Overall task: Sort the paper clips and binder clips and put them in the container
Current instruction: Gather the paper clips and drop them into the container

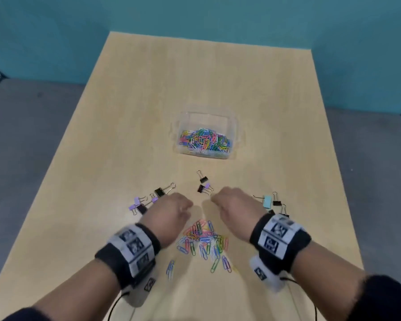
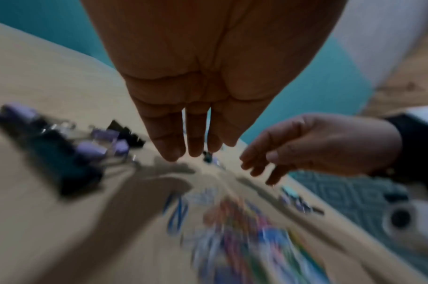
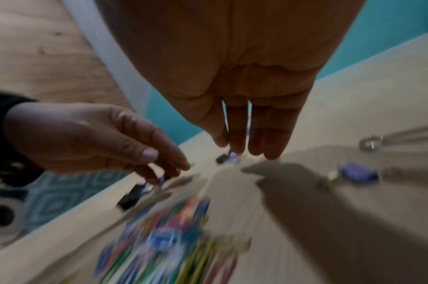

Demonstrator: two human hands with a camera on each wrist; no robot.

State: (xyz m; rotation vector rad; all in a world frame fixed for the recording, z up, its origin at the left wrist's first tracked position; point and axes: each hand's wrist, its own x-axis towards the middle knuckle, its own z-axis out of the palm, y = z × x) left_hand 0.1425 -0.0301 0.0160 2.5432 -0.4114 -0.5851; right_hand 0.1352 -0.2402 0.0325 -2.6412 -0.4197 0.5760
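A clear plastic container (image 1: 234, 126) stands mid-table and holds many coloured paper clips (image 1: 204, 141). A loose pile of coloured paper clips (image 1: 204, 242) lies on the table between my wrists. Black, purple and light-blue binder clips lie in three groups: left (image 1: 144, 202), middle (image 1: 204, 187) and right (image 1: 271, 201). My left hand (image 1: 174, 209) and right hand (image 1: 232, 202) hover side by side just beyond the pile. In the wrist views the left fingers (image 2: 174, 142) and right fingers (image 3: 273, 140) point down, straight and together, holding nothing. Both wrist views are blurred.
The light wooden table (image 1: 195, 84) has bare surface beyond and beside the container. A teal wall rises behind its far edge, and grey floor lies on both sides. A few stray paper clips (image 1: 170, 269) lie near the front edge.
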